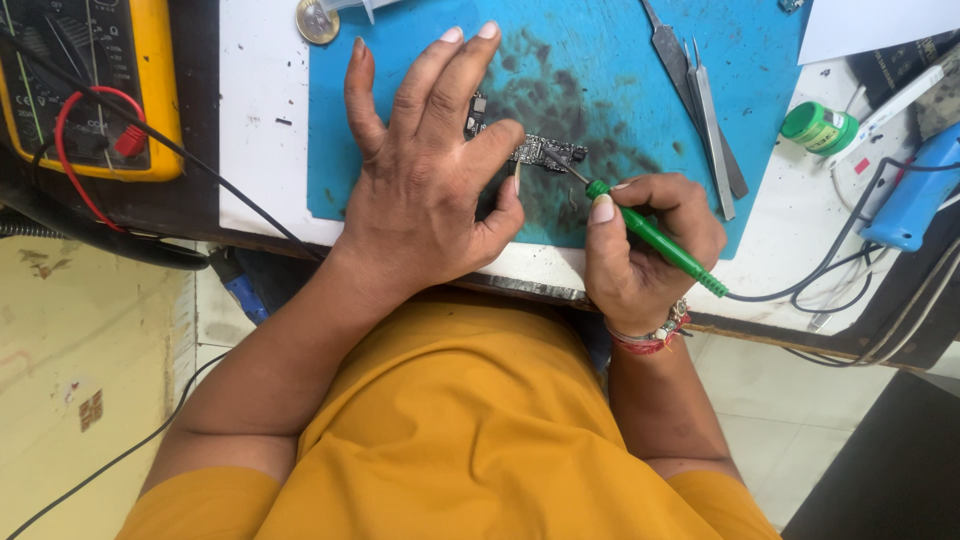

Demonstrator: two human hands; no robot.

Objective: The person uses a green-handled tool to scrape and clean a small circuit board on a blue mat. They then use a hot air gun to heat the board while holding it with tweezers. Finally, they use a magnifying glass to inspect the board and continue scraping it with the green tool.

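My left hand (pixel 430 170) rests on a blue work mat (pixel 600 60), fingers spread, its index finger and thumb pinning a small dark circuit board (pixel 545 152); a thin pale strip shows between thumb and finger. My right hand (pixel 645 245) grips a green-handled soldering iron (pixel 655 240) like a pen, its metal tip touching the board's right part. Most of the board's left end is hidden under my left fingers.
Metal tweezers (pixel 710 120) and a flat pry tool (pixel 668 50) lie on the mat's right side. A small green pot (pixel 818 127), a blue tool (pixel 915 195) and cables sit at right. A yellow multimeter (pixel 90 85) with red and black leads is at left, a coin (pixel 317 20) at top.
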